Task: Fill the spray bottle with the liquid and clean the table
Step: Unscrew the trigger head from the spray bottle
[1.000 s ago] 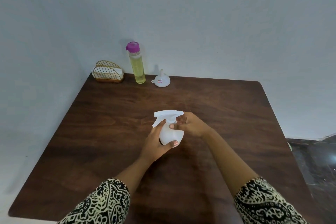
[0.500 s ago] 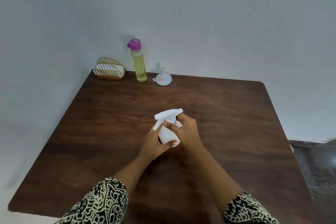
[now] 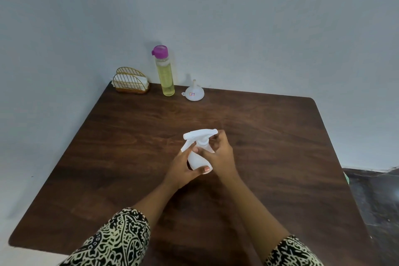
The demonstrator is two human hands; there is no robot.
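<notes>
Now the left hand (image 3: 183,168) grips the sprayer (image 3: 199,150) body mid-table (image 3: 129,157), while the right hand (image 3: 220,155) curls round its neck below the trigger head.

Plain pale grey-blue wall (image 3: 259,28) fills upper half. Gold wire holder (image 3: 131,81), arched ribs, stands upright at far left corner, close against wall. Dark marbled floor (image 3: 380,201) at lower right. Thin green sliver (image 3: 347,179) at its left edge.

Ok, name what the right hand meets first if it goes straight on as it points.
The spray bottle, whose neck the right hand grips; beyond it the line seems to run toward the yellow bottle.
</notes>
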